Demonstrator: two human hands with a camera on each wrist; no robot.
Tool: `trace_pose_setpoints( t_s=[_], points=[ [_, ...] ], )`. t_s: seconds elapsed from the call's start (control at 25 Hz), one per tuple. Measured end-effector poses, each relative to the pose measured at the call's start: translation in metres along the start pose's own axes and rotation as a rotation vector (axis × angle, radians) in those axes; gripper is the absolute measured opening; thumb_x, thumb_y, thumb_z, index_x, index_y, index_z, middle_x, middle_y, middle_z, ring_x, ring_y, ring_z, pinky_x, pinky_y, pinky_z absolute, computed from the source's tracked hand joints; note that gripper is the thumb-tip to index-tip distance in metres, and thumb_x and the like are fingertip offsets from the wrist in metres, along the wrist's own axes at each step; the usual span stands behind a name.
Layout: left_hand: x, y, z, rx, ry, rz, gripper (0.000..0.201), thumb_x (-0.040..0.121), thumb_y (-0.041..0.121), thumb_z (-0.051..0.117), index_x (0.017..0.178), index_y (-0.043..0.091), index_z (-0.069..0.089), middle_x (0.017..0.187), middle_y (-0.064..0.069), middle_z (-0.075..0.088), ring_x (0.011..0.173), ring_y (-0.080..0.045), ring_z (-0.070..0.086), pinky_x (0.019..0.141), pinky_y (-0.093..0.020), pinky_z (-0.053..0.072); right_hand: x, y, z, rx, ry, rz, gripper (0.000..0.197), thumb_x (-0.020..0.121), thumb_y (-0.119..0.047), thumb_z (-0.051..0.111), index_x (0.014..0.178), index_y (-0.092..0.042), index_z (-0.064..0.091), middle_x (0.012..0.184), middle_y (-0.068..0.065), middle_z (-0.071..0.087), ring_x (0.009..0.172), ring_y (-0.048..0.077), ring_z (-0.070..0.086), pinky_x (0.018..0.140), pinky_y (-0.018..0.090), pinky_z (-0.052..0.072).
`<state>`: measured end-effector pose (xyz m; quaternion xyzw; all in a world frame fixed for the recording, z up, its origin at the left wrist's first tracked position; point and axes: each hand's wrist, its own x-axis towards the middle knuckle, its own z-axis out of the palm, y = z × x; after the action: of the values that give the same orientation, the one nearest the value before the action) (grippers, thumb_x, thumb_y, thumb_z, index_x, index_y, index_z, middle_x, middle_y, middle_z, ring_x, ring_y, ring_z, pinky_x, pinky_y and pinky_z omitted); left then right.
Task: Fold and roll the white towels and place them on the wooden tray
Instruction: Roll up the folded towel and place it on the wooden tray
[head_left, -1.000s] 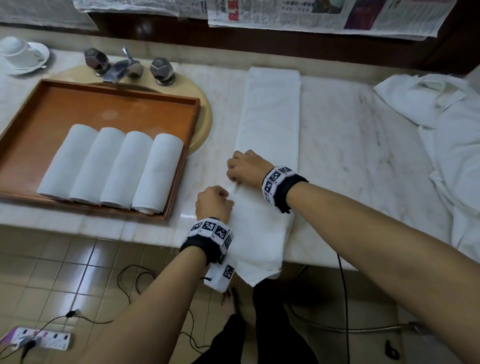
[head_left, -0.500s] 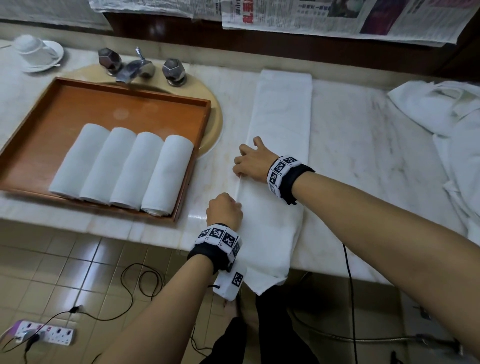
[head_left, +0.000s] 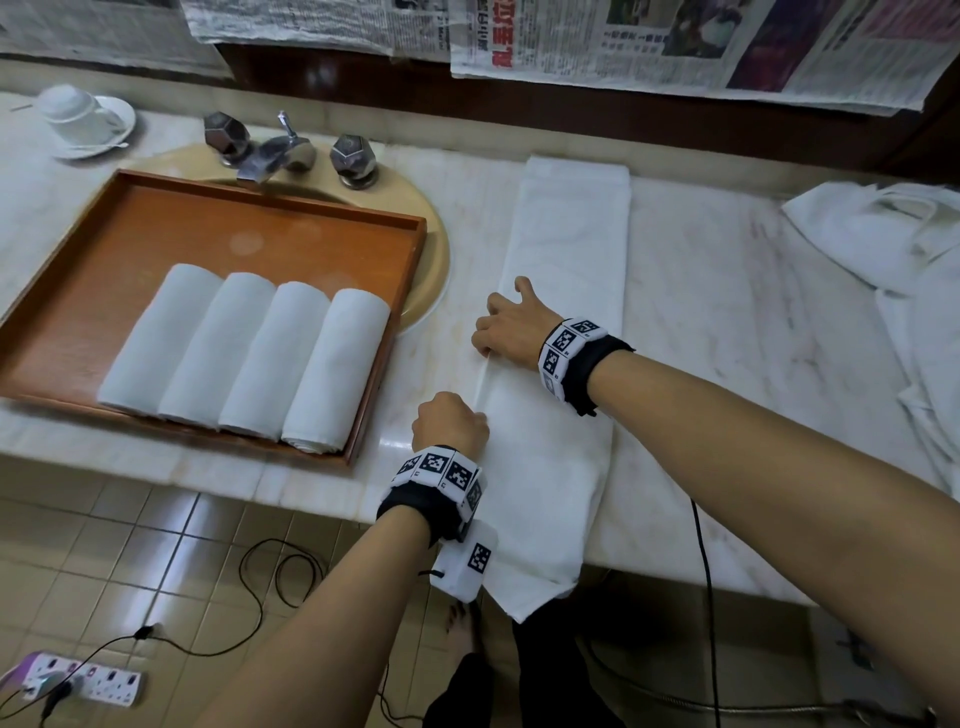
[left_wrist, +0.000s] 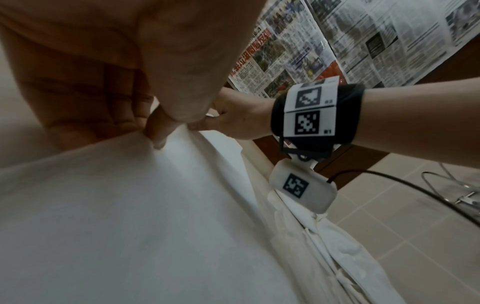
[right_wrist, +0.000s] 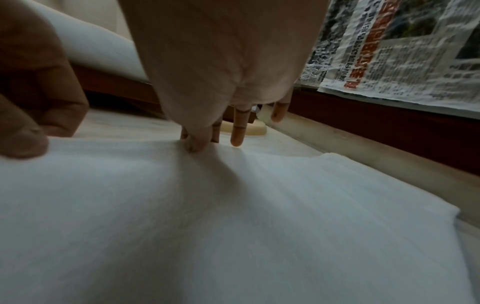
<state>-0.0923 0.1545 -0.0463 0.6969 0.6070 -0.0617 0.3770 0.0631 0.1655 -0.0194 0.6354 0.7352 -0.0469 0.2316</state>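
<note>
A long folded white towel (head_left: 563, 291) lies across the marble counter (head_left: 727, 322), its near end hanging over the front edge. My left hand (head_left: 451, 423) pinches the towel's left edge near the counter front; in the left wrist view the left hand (left_wrist: 161, 131) has thumb and fingers closed on the fold. My right hand (head_left: 506, 325) pinches the same edge a little farther back. In the right wrist view the right hand (right_wrist: 200, 142) has its thumb on the cloth and its other fingers reaching past. The wooden tray (head_left: 218, 228) at the left holds several rolled towels (head_left: 249, 358).
A heap of loose white towels (head_left: 893, 249) lies at the counter's right end. A faucet (head_left: 280, 153) and beige basin rim (head_left: 434, 260) sit behind the tray, a cup on a saucer (head_left: 83, 117) far left. Newspapers (head_left: 675, 47) hang on the back wall.
My right hand has slid a little farther back along the towel's left edge, away from my left hand. The left hand keeps its hold at the same spot.
</note>
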Motion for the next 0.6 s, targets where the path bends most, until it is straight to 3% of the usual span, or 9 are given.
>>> trace_pose_setpoints(
  t_s=[0.24,0.4,0.52,0.6],
  points=[
    [0.009,0.009,0.001,0.015,0.01,0.048,0.017,0.084,0.029,0.062,0.086,0.012,0.065,0.09,-0.006,0.064,0.085,-0.029,0.061,0.07,-0.031,0.049,0.004,0.003,0.012,0.051,0.054,0.008,0.037,0.093,0.002,0.039,0.117,-0.023,0.053,0.119,-0.005,0.054,0.127,0.022,0.036,0.107,0.059,0.017],
    [0.016,0.018,0.001,0.059,0.006,0.026,0.017,0.084,0.028,0.061,0.09,0.013,0.066,0.091,-0.005,0.063,0.086,-0.028,0.061,0.072,-0.03,0.049,0.011,0.01,0.011,0.103,0.061,0.01,0.033,0.096,-0.003,0.039,0.117,-0.022,0.055,0.122,-0.002,0.052,0.127,0.022,0.037,0.108,0.058,0.016],
    [0.027,0.029,-0.006,0.058,0.068,0.015,0.018,0.085,0.029,0.06,0.095,0.014,0.063,0.1,-0.005,0.064,0.091,-0.028,0.059,0.075,-0.033,0.047,0.002,0.017,0.034,0.376,0.172,0.236,0.038,0.096,-0.016,0.046,0.133,-0.026,0.046,0.143,0.0,0.04,0.136,0.02,0.03,0.11,0.053,0.014],
    [0.031,0.039,-0.005,0.145,0.133,0.06,0.026,0.087,0.024,0.057,0.111,0.013,0.057,0.117,-0.007,0.057,0.107,-0.029,0.053,0.081,-0.036,0.043,-0.016,0.031,0.059,0.549,0.148,0.5,0.051,0.099,-0.023,0.043,0.148,-0.023,0.027,0.159,0.002,0.015,0.147,0.018,0.011,0.114,0.055,0.01]
  ],
)
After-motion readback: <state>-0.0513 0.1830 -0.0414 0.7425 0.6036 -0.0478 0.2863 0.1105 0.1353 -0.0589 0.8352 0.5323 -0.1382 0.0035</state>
